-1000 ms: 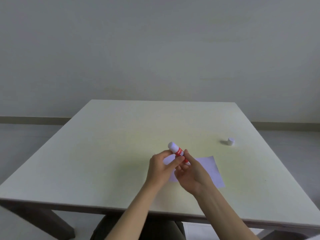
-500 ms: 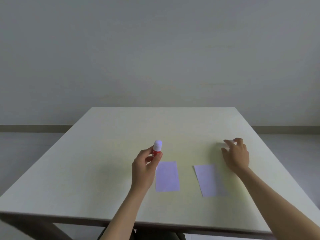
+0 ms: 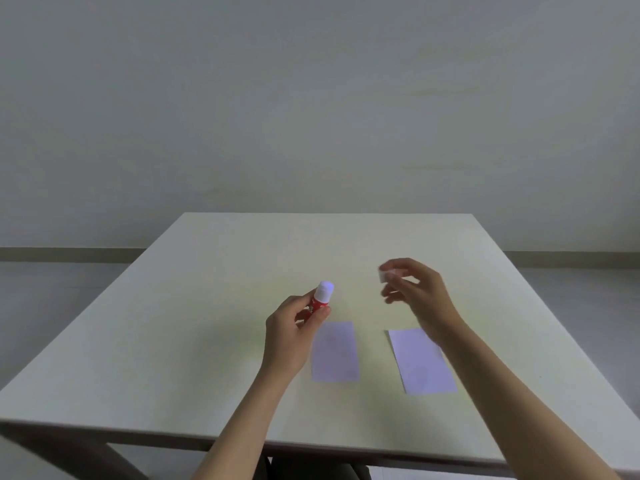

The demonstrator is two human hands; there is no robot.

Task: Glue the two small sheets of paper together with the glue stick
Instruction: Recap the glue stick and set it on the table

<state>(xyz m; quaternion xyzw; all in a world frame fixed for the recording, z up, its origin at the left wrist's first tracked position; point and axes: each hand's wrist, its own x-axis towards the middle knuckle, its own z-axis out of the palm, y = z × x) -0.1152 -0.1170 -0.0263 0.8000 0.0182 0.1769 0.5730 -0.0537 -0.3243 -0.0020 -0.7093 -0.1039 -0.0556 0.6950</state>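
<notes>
Two small pale sheets of paper lie flat side by side near the table's front: the left sheet (image 3: 335, 351) and the right sheet (image 3: 420, 360), a gap between them. My left hand (image 3: 292, 336) holds the red glue stick (image 3: 322, 296) upright, its white tip pointing up, just left of the left sheet. My right hand (image 3: 417, 294) hovers above the table beyond the right sheet, pinching the small white cap (image 3: 386, 274) between thumb and fingers. My right forearm covers the right sheet's far right corner.
The pale square table (image 3: 207, 306) stands before a plain wall. Floor shows on both sides of it. A dark table leg (image 3: 86, 455) sits at the front left.
My right hand lifted the white cap off the table and carried it left toward the glue stick. My left hand kept the stick upright, nearly still.
</notes>
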